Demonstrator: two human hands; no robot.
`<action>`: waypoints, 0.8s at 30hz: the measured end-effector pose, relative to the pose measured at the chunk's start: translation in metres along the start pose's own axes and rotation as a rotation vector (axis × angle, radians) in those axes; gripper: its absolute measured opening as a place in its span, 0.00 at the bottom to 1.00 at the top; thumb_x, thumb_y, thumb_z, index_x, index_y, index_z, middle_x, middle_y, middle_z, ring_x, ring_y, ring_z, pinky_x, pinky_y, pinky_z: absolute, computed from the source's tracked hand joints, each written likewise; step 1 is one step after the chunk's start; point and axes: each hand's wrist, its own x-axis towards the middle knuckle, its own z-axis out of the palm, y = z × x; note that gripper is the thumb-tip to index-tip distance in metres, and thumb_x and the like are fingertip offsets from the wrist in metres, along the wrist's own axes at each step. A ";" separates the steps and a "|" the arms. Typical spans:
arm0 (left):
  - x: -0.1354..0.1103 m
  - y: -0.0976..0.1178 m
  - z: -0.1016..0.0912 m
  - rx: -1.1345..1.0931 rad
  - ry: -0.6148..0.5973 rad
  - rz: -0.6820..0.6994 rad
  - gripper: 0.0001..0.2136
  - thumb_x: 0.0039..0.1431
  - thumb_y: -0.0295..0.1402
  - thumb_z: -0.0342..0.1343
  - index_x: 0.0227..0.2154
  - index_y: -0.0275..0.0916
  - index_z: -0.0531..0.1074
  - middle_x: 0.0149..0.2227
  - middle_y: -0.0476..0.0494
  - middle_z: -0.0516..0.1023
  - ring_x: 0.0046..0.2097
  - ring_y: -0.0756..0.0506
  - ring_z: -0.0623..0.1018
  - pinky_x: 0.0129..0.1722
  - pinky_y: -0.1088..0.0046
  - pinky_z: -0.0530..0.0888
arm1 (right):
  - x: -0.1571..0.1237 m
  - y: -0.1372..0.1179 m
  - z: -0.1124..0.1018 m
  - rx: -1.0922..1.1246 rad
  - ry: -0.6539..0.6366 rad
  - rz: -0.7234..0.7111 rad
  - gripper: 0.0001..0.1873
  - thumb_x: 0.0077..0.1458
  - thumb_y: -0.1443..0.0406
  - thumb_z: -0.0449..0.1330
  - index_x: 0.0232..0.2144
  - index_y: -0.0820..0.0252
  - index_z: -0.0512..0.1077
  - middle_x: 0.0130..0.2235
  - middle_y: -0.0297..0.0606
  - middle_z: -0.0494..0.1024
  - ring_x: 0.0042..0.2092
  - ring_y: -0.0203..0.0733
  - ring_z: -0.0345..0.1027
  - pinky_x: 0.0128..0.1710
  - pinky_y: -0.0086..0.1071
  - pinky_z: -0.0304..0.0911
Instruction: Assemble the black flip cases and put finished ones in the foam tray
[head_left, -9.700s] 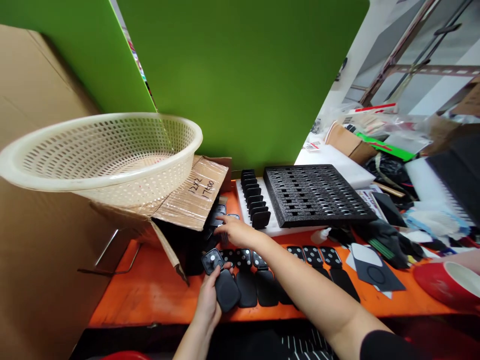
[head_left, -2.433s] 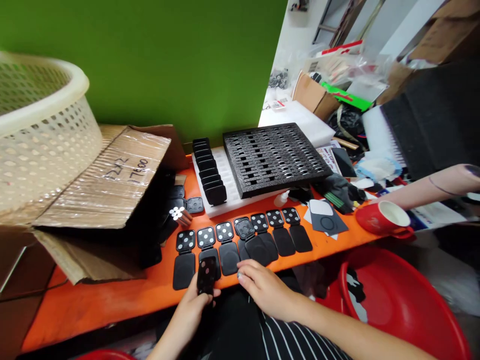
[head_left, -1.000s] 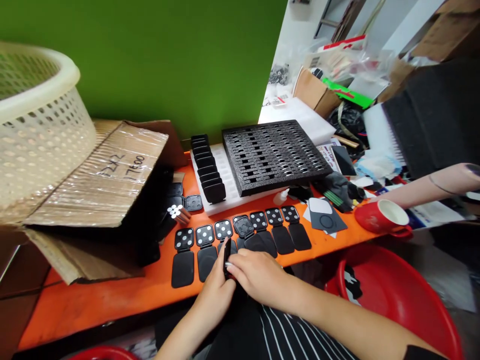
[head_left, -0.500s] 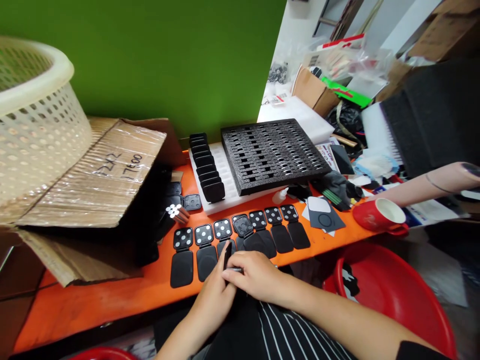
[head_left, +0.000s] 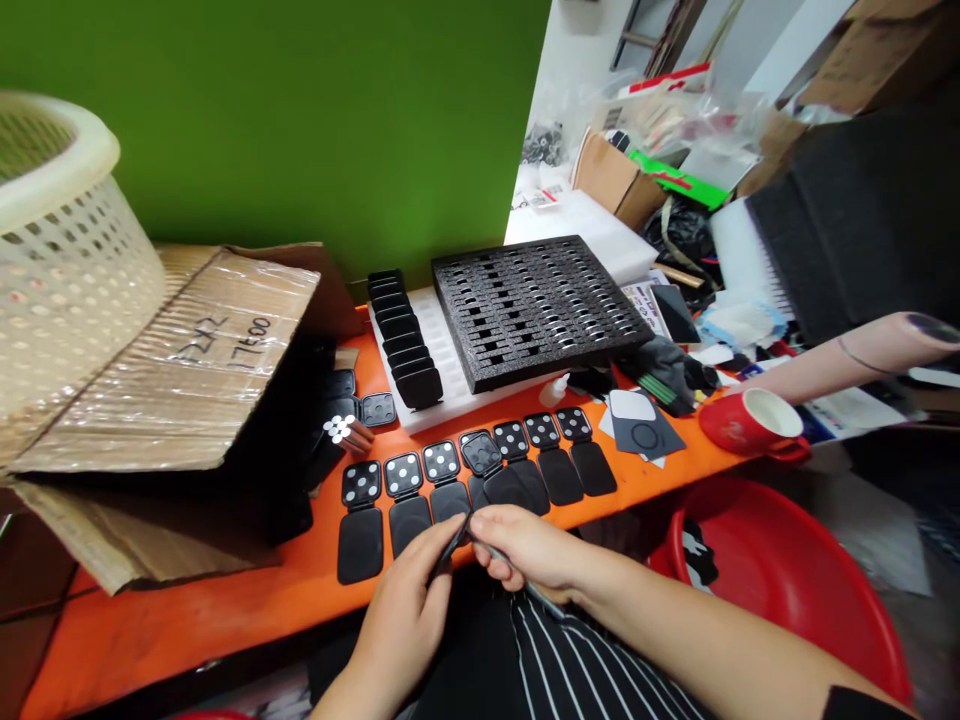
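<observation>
Near the orange table's front edge, my left hand point(head_left: 409, 605) is closed on a thin black piece point(head_left: 448, 548), seen edge-on and mostly hidden by the fingers. Pinched in my right hand point(head_left: 525, 548) is a slim grey pen-like tool point(head_left: 541, 600); its tip meets the black piece, and its exact kind does not show. Just beyond the hands runs a row of open black hinged cases, among them a left-end case point(head_left: 360, 545) with silvery dots in its upper half. One tilted case point(head_left: 504, 487) lies across its neighbours.
A black foam tray point(head_left: 480, 372) with slots lies on white foam point(head_left: 420, 412), beside upright black cases point(head_left: 417, 388). At left stand a cardboard box point(head_left: 172, 400) and white basket point(head_left: 67, 250). A red mug point(head_left: 724, 424), small bottle point(head_left: 555, 390) and red basin point(head_left: 810, 600) are right.
My hands have drawn slightly apart and turned. The grey tool, mostly hidden before, now shows along its length under my right hand. The view has shifted slightly.
</observation>
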 end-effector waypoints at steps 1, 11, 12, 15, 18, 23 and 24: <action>-0.001 0.000 -0.001 0.058 0.007 0.049 0.20 0.55 0.26 0.46 0.50 0.45 0.69 0.50 0.45 0.75 0.51 0.44 0.74 0.52 0.64 0.70 | -0.001 0.001 0.000 0.037 -0.012 0.029 0.14 0.54 0.58 0.54 0.24 0.62 0.62 0.21 0.27 0.62 0.18 0.25 0.51 0.15 0.20 0.45; -0.001 0.013 -0.012 0.189 -0.019 0.209 0.23 0.52 0.21 0.48 0.50 0.48 0.68 0.47 0.44 0.75 0.47 0.43 0.76 0.46 0.68 0.74 | 0.000 0.006 -0.005 0.336 -0.140 0.117 0.10 0.47 0.60 0.55 0.26 0.64 0.66 0.23 0.30 0.66 0.19 0.26 0.55 0.14 0.21 0.41; -0.001 0.014 -0.013 0.176 -0.033 0.205 0.24 0.52 0.21 0.47 0.51 0.48 0.68 0.47 0.44 0.75 0.47 0.44 0.76 0.45 0.69 0.74 | 0.001 0.008 -0.004 0.340 -0.137 0.097 0.10 0.47 0.60 0.57 0.26 0.64 0.66 0.23 0.30 0.66 0.19 0.26 0.55 0.14 0.21 0.41; -0.002 0.015 -0.014 0.169 -0.042 0.203 0.26 0.53 0.20 0.46 0.53 0.48 0.66 0.45 0.43 0.75 0.44 0.45 0.76 0.43 0.71 0.74 | 0.002 0.011 -0.001 0.357 -0.144 0.066 0.11 0.47 0.60 0.59 0.26 0.63 0.66 0.22 0.29 0.66 0.18 0.25 0.53 0.15 0.21 0.40; -0.002 0.016 -0.013 0.155 -0.012 0.190 0.23 0.54 0.21 0.46 0.50 0.48 0.68 0.40 0.44 0.76 0.41 0.45 0.76 0.40 0.72 0.74 | 0.002 0.012 0.004 0.335 -0.121 0.008 0.12 0.48 0.60 0.59 0.23 0.63 0.64 0.19 0.27 0.64 0.17 0.25 0.51 0.15 0.22 0.40; 0.005 0.014 -0.007 0.020 0.055 0.074 0.12 0.59 0.30 0.48 0.44 0.45 0.72 0.41 0.44 0.77 0.41 0.44 0.77 0.41 0.70 0.73 | 0.001 0.008 0.010 0.341 -0.089 -0.086 0.16 0.49 0.56 0.61 0.24 0.63 0.65 0.19 0.26 0.64 0.16 0.24 0.49 0.16 0.22 0.39; 0.008 0.013 -0.006 -0.036 0.085 0.028 0.11 0.59 0.32 0.49 0.43 0.44 0.72 0.41 0.43 0.77 0.43 0.43 0.77 0.43 0.69 0.72 | 0.001 0.006 0.010 0.364 -0.103 -0.087 0.17 0.49 0.54 0.60 0.26 0.63 0.65 0.19 0.26 0.64 0.16 0.24 0.49 0.16 0.22 0.39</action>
